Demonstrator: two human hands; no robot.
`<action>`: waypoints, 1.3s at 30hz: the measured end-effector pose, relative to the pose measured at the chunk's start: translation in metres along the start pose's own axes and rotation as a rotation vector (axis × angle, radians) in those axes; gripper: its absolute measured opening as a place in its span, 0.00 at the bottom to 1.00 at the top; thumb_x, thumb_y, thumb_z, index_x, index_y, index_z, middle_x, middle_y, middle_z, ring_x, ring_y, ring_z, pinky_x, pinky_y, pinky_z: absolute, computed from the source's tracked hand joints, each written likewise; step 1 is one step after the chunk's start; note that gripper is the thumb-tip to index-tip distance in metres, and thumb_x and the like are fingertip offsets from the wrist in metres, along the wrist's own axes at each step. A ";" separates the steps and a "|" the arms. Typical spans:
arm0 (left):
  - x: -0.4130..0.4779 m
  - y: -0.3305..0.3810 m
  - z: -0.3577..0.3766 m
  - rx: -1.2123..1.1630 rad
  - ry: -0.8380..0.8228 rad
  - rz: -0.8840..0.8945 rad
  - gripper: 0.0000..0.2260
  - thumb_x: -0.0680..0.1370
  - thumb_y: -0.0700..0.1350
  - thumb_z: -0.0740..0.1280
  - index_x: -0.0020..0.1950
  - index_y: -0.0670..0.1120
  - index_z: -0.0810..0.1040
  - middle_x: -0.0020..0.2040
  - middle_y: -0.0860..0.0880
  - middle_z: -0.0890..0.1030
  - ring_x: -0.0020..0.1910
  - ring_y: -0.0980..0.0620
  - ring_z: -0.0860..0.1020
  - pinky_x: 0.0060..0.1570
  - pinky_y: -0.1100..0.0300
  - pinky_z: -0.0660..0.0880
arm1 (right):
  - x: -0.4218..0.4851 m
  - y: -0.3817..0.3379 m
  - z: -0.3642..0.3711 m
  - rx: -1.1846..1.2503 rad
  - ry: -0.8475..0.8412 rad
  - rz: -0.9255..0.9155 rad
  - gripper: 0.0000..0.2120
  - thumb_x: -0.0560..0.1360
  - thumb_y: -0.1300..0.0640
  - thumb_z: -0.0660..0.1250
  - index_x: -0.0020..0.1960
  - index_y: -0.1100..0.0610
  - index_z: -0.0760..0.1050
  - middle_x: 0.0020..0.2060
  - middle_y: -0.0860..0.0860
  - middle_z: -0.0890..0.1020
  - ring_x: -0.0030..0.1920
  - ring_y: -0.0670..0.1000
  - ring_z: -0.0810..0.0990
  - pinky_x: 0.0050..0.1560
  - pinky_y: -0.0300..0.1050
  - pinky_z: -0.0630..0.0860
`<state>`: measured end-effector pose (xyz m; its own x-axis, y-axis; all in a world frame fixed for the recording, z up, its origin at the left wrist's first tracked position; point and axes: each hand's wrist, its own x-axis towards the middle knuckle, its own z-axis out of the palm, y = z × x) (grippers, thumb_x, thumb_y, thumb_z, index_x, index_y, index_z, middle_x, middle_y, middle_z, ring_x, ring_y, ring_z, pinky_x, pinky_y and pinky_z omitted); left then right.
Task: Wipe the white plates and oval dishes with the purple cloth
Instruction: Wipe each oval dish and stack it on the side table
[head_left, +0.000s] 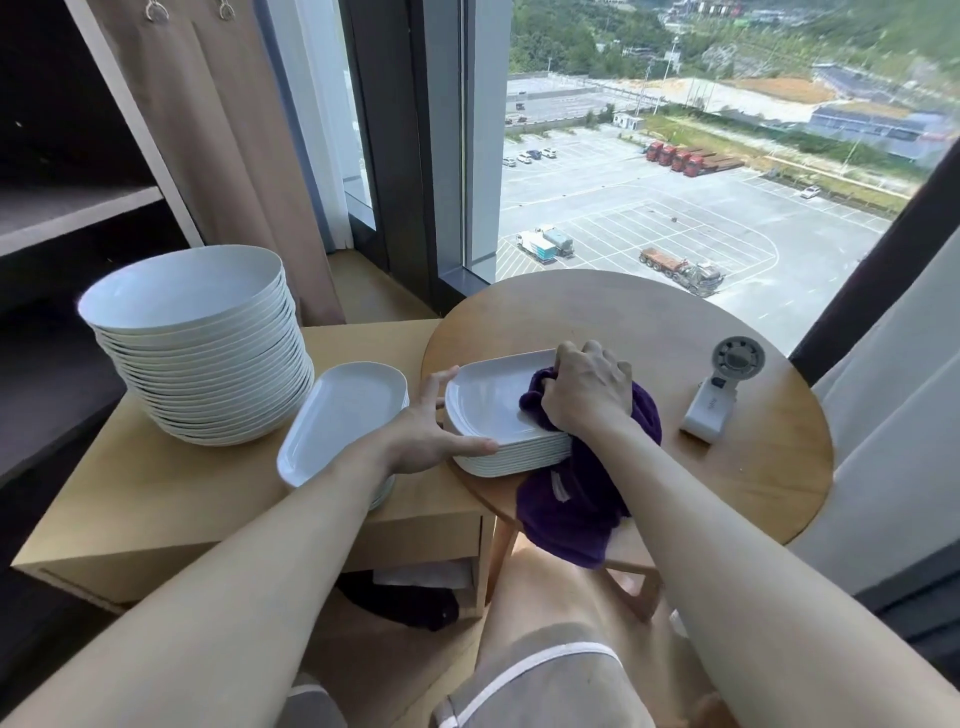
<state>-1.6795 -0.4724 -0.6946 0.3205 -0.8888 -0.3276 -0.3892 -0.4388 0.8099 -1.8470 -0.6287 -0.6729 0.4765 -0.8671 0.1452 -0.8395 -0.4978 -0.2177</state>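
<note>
Round wooden table (623, 322) beside the window carries your stack of glossy white oval dishes (488, 405), the top dish level and unmarked. Your right hand (587, 389) clenches the bunched dark purple cloth (571, 499) against that dish's right side; the cloth's tail hangs over the table edge. Your left hand (426, 431) is released, fingers straight and spread, touching the stack's left rim. A tall stack of white round plates (197, 338) sits on the adjoining square wooden side table (156, 493).

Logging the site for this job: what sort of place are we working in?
Probably a high-floor hotel room or flat: a tall window overlooks a truck lot far below, a curtain hangs beside it, and the dishes sit on a small round table.
</note>
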 end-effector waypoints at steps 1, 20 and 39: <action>0.000 -0.001 0.000 0.000 0.000 0.002 0.56 0.63 0.64 0.82 0.79 0.68 0.47 0.78 0.50 0.65 0.73 0.45 0.69 0.74 0.44 0.68 | -0.004 0.002 -0.002 0.008 -0.014 -0.007 0.09 0.77 0.52 0.64 0.56 0.52 0.74 0.58 0.54 0.76 0.62 0.58 0.73 0.66 0.53 0.64; 0.001 -0.011 0.004 -0.023 -0.001 0.059 0.60 0.56 0.73 0.79 0.79 0.71 0.46 0.80 0.50 0.63 0.77 0.47 0.65 0.73 0.50 0.66 | -0.081 -0.018 -0.017 0.057 -0.182 -0.207 0.21 0.71 0.47 0.53 0.60 0.53 0.71 0.60 0.54 0.71 0.63 0.58 0.67 0.69 0.55 0.60; -0.003 -0.009 0.004 -0.024 -0.009 0.050 0.57 0.58 0.72 0.80 0.78 0.73 0.47 0.80 0.51 0.64 0.77 0.46 0.66 0.74 0.49 0.66 | -0.087 -0.015 -0.014 0.075 -0.156 -0.331 0.31 0.68 0.51 0.62 0.72 0.41 0.68 0.70 0.45 0.70 0.72 0.56 0.63 0.72 0.55 0.52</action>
<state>-1.6807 -0.4664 -0.7027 0.2937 -0.9108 -0.2903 -0.3841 -0.3905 0.8366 -1.8794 -0.5458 -0.6690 0.7576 -0.6487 0.0717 -0.6148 -0.7463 -0.2551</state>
